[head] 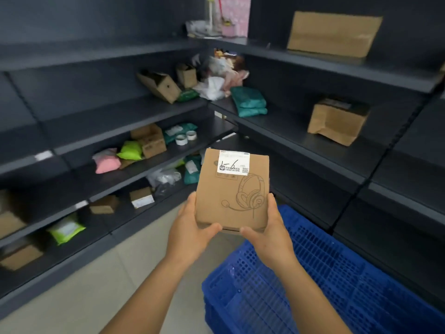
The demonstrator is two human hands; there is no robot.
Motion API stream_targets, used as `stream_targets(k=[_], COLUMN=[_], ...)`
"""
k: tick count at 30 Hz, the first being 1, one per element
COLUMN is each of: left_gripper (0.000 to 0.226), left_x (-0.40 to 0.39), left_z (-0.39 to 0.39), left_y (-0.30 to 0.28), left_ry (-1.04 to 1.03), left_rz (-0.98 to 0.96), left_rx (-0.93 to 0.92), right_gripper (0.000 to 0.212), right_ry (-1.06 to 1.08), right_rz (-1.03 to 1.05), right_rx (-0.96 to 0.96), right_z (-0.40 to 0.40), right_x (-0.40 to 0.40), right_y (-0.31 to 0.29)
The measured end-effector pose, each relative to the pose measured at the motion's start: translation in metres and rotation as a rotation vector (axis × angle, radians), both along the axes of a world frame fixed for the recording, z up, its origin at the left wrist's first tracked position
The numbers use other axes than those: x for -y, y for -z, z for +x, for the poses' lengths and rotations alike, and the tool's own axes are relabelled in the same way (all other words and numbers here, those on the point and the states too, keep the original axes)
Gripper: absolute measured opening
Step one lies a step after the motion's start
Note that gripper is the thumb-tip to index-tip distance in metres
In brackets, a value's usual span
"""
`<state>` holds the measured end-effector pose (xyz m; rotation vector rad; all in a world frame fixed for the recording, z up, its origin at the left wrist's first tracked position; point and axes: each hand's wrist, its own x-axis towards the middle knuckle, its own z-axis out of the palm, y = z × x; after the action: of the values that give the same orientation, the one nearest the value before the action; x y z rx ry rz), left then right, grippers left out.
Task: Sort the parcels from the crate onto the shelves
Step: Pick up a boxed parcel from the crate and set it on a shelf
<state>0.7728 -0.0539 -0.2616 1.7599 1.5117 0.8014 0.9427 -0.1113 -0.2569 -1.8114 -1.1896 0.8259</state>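
though plain, headset-printed cardboard parcel (232, 191)

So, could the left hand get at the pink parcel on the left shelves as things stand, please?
Probably not yet: the left hand and right hand both grip the headset box. The pink parcel lies unobstructed at the shelf front.

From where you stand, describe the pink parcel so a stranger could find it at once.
Start at the dark shelving on the left wall and find the shelf that holds two tape rolls. The pink parcel lies toward its left end, beside a lime-green bag. It is the only soft pink pouch there.
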Motion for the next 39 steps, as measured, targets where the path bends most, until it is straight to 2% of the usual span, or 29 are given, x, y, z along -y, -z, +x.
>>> stream_targets(k=[3, 9, 14, 18, 22, 25, 29, 32, 39], left_gripper=[0.093, 0.086, 0.082, 0.076, 0.085, 0.079, 0.067, 0.047, 0.052], left_x=[-0.008, -0.024, -0.038, -0.050, -0.069, -0.091, -0.133, -0.179, -0.319], left_z=[-0.058, -0.184, -0.273, -0.330, -0.371, -0.395, -0.423, -0.443, -0.479], left_y=[-0.014, -0.044, -0.078, -0.103, -0.127, -0.146, -0.169, -0.188, -0.236], left_ry=[-0.099, -0.252, -0.322, -0.370, -0.435, -0.458, -0.512, -0.522, -0.583], left_rz=[0.021, 0.078, 0.150, 0.215, 0.243, 0.298, 0.363, 0.406, 0.447], left_rx=[-0.006, -0.033, -0.026, -0.071, -0.066, -0.120, -0.194, -0.261, -0.380], right_gripper=[0.092, 0.102, 0.101, 0.099, 0.094, 0.088, 0.083, 0.077, 0.069], right_ry=[-0.099, -0.210, -0.293, -0.352, -0.402, -0.441, -0.471, -0.477, -0.509], right_rz=[0.032, 0.047, 0.118, 0.174, 0.240, 0.307, 0.358, 0.421, 0.503], right_rx=[0.025, 0.068, 0.061, 0.063, 0.050, 0.048, 0.049, 0.062, 0.113], right_z=[-0.053, -0.176, -0.265, -0.320, -0.360, -0.382, -0.410, -0.429, -0.464], right_x=[-0.024, -0.069, -0.105, -0.129, -0.155, -0.182, -0.229, -0.279, -0.436], right_y=[-0.017, -0.043, -0.067, -0.090, -0.118, -0.139, -0.162, -0.179, -0.219])
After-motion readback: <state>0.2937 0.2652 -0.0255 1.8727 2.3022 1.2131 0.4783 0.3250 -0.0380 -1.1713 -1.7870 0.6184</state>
